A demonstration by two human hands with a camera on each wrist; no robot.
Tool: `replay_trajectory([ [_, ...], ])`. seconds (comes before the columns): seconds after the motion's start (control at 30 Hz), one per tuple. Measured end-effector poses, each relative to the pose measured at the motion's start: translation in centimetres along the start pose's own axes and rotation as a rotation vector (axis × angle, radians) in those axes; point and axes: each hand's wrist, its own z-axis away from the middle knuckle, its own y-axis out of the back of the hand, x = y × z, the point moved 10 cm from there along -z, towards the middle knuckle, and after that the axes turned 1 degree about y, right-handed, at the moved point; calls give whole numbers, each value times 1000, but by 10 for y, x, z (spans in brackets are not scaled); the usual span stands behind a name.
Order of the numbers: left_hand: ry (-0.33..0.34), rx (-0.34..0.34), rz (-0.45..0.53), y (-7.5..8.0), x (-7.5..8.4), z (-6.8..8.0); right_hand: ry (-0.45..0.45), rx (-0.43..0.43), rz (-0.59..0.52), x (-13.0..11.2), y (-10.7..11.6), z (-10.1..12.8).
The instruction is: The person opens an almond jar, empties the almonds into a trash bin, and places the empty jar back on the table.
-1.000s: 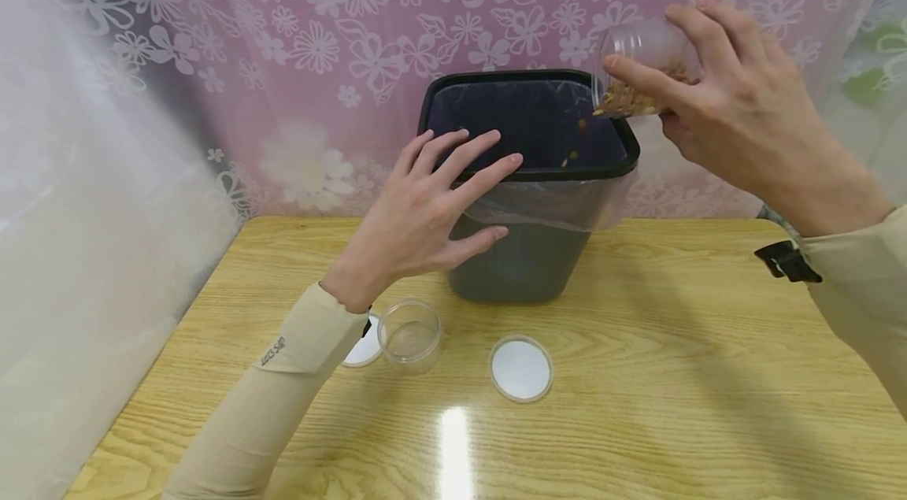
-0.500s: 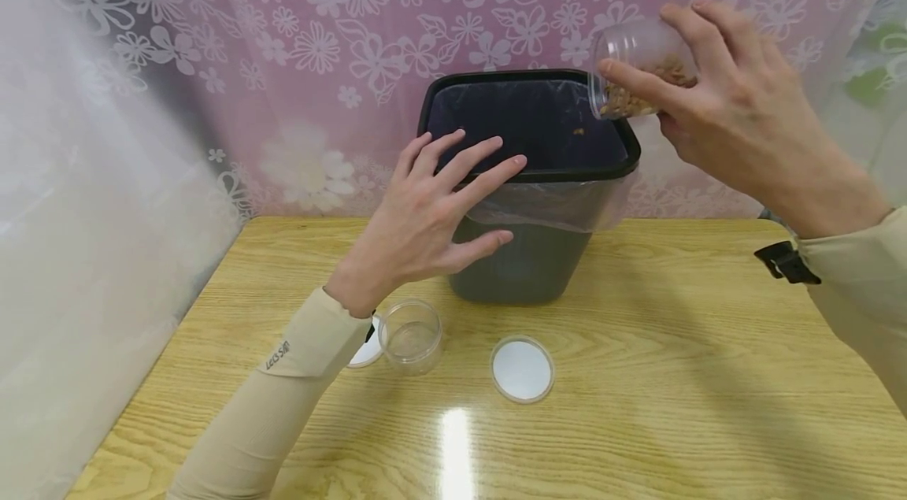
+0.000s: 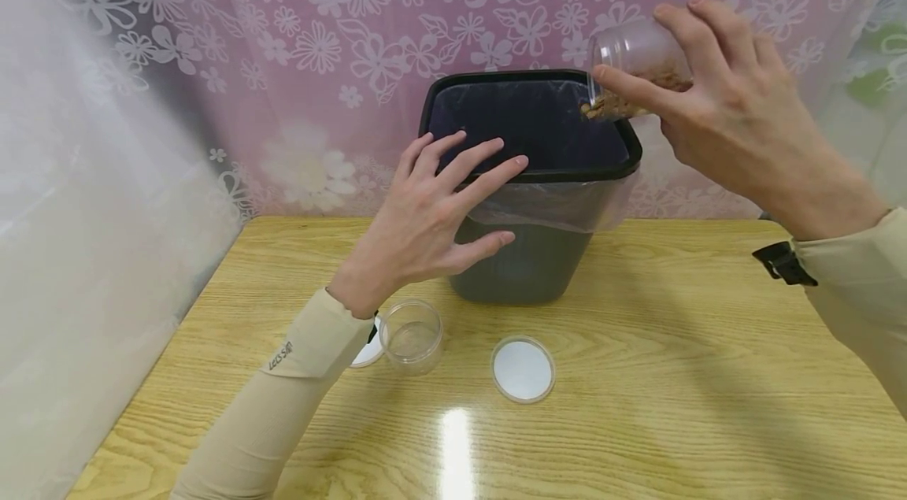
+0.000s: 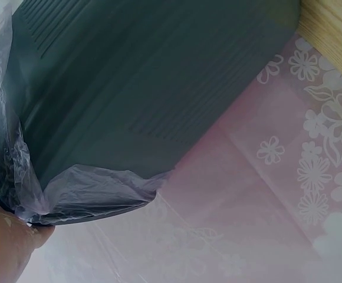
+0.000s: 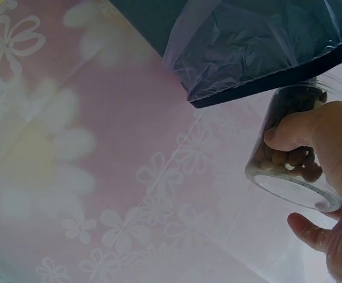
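Observation:
My right hand point(image 3: 744, 110) grips a clear plastic jar point(image 3: 633, 47), tipped on its side with its mouth over the right edge of a dark grey trash bin point(image 3: 520, 268). Small brown pieces point(image 3: 615, 105), perhaps nuts or seeds, lie along the jar's lower side, some at its lip. In the right wrist view, thumb and fingers point(image 5: 298, 131) close around the jar point(image 5: 265, 168). With fingers spread, my left hand point(image 3: 425, 216) lies at the bin's near left rim; the left wrist view shows part of it at the liner point(image 4: 94, 191).
On the wooden table point(image 3: 673, 374) stand a clear open container point(image 3: 411, 342) and a round white lid point(image 3: 523, 370). Another white lid point(image 3: 367, 352) is partly hidden behind the left wrist. A pink flowered curtain point(image 3: 340, 27) hangs behind the bin.
The right hand and jar have shifted slightly left. Loose pieces were falling into the bin earlier; now pieces bunch at the jar's lip. The left hand has hardly moved.

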Motion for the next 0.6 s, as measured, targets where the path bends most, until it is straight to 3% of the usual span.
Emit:
replay_trajectory([
  [0.6, 5, 3, -3, 0, 0, 0, 29, -28, -4, -3, -2, -1],
])
